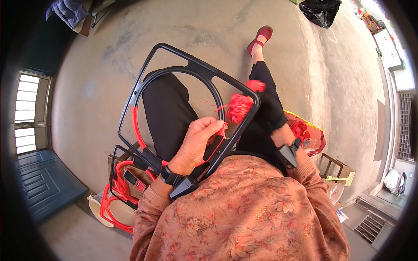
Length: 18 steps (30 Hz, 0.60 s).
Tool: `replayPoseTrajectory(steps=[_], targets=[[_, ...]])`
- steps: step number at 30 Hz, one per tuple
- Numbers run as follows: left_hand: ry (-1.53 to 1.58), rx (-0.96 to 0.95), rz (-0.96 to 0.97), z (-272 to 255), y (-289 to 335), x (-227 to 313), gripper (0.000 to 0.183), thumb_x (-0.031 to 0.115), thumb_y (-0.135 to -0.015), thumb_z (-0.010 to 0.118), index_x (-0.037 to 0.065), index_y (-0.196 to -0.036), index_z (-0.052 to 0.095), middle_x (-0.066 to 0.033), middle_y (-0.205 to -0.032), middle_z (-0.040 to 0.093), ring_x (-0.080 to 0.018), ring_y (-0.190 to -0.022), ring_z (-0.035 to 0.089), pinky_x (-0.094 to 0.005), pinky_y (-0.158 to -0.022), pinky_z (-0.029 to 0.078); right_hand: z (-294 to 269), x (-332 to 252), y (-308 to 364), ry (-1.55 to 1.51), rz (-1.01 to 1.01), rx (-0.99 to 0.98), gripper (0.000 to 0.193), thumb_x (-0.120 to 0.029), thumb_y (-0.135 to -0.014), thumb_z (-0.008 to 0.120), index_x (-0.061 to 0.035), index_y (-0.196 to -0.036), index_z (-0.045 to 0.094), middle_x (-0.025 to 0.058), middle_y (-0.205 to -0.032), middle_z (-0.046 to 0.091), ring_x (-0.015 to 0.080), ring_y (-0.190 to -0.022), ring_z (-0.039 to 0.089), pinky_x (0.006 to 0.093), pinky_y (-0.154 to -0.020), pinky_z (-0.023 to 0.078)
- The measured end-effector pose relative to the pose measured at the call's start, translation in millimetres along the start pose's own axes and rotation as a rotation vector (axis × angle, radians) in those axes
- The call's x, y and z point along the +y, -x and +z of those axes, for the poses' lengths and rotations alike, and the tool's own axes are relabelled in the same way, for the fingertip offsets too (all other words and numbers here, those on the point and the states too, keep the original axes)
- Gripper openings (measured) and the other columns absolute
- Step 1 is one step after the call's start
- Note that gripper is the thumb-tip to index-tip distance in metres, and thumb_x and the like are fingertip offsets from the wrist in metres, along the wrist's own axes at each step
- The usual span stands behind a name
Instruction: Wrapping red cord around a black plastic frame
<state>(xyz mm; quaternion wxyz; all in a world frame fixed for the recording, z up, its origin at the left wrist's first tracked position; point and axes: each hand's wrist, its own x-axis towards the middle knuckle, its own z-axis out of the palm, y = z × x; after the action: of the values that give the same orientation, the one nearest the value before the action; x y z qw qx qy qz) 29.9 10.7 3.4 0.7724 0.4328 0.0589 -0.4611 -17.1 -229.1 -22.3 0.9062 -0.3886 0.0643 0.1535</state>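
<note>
Across my lap lies a black frame (155,58) with rounded corners and a large ring inside it. Part of the ring, at its lower left, is wrapped in red cord (138,130). My left hand (196,141) is closed round the ring's right side, thumb and fingers pressed on a short wrapping of red cord there. Just beyond the thumb hangs a loose red bundle of cord (239,108), its strands blurred. My right hand (280,134) is at the right of the frame, beside the bundle; its fingers are lost against dark cloth.
Left of my hip are another red-wrapped frame (104,206) and a keypad phone (135,180). A red bag (315,139) holding red cord stands at my right. A blue door (48,180) is at far left, a black plastic bag (320,12) at far right.
</note>
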Motion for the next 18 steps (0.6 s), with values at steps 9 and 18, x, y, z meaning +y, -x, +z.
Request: replayPoseTrajectory(steps=[9,18], targets=[[0.003,0.026,0.037,11.9,-0.7,4.8,0.018,0.018,-0.094,0.056,0.001,-0.099,0.060,-0.0017,-0.074,0.058,-0.0080,-0.064,0.056,-0.0207,-0.061,0.049,-60.6,-7.4,118.2,-0.097,-0.161,0.283,0.043,-0.035,-0.092,0.056,-0.0027,-0.119,0.050,0.0078,-0.098,0.059,0.0189,-0.087,0.058,0.0356,-0.083,0.048],[-0.008,-0.015,-0.062,5.1,-4.1,5.2,0.015,0.013,-0.093,0.055,-0.001,-0.090,0.061,-0.0039,-0.076,0.059,-0.0093,-0.066,0.057,-0.0223,-0.062,0.050,-68.4,4.9,98.8,0.202,-0.317,0.660,0.037,-0.038,-0.095,0.051,-0.0050,-0.110,0.054,0.0066,-0.096,0.059,0.0196,-0.087,0.058,0.0353,-0.081,0.048]])
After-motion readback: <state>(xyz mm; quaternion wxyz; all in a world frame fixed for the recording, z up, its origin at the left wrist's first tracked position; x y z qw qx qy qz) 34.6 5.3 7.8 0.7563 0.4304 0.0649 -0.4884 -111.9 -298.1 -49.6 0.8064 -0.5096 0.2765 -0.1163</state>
